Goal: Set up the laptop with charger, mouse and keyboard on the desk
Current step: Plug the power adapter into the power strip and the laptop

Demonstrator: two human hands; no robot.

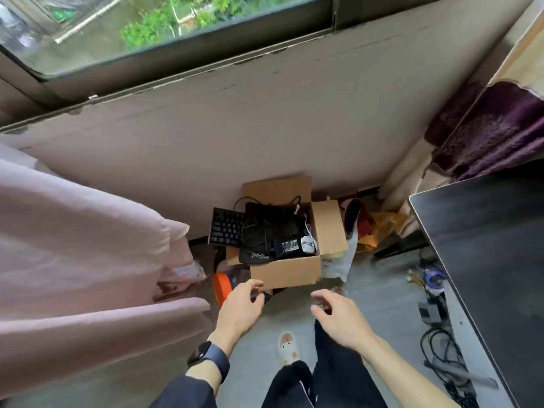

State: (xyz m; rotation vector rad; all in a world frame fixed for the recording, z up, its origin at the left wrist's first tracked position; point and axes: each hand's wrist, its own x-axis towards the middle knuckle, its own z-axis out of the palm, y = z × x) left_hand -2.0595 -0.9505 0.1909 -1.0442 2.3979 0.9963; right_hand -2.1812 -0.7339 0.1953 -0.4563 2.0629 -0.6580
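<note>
While the person bends over the floor under the window (147,30), both hands hang in the air just short of an open cardboard box (285,270) that stands against the wall. The left hand (240,307), with a dark watch (210,359) on its wrist, has its fingers loosely curled and holds nothing. The right hand (338,316) is spread and relaxed, also holding nothing. Neither touches the box.

A black keyboard (225,229) leans out over the box's left edge. Beside it, inside the box, lies a flat black slab (273,228); from where I stand I cannot tell whether it is the laptop or a pad. On top of it sit a black power brick (290,245) and tangled cords.

The dark-topped desk (485,245) stands to the right, well apart from the box, with more cables (441,351) on the floor beside it. Pink bedding (73,245) fills the left side, and an orange thing (222,290) lies near the left hand.
</note>
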